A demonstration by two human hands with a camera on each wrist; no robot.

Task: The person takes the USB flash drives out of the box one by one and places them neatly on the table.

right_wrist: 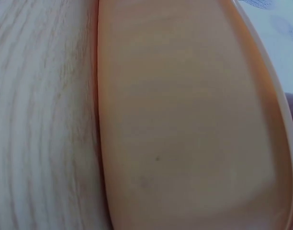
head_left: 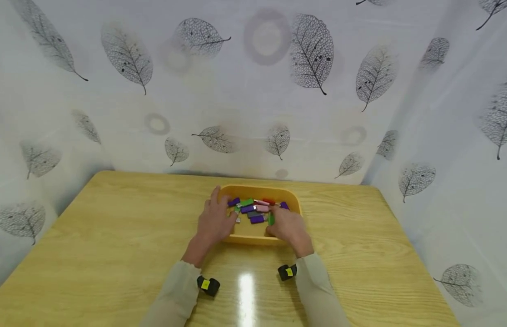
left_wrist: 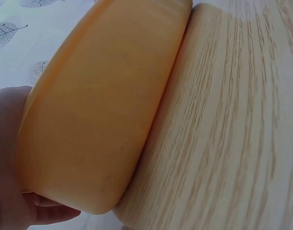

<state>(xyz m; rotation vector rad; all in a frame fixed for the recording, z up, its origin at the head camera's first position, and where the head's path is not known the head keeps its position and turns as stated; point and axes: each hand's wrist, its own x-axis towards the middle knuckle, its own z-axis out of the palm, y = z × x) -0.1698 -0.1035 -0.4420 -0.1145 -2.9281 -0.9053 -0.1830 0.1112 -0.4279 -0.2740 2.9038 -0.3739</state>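
A yellow-orange plastic bin on the table holds several USB flash drives: purple, green, pink, red and grey ones. My left hand grips the bin's left end, thumb over the front rim and fingers round the end. In the left wrist view its fingers curl past the bin's corner. My right hand reaches over the front right rim, thumb and forefinger about a green flash drive. In the right wrist view the bin wall hides most of that hand.
The bin stands near the back of a light wood-grain table. Behind and beside it hangs a white cloth with a leaf print. Black wrist devices are worn on both forearms.
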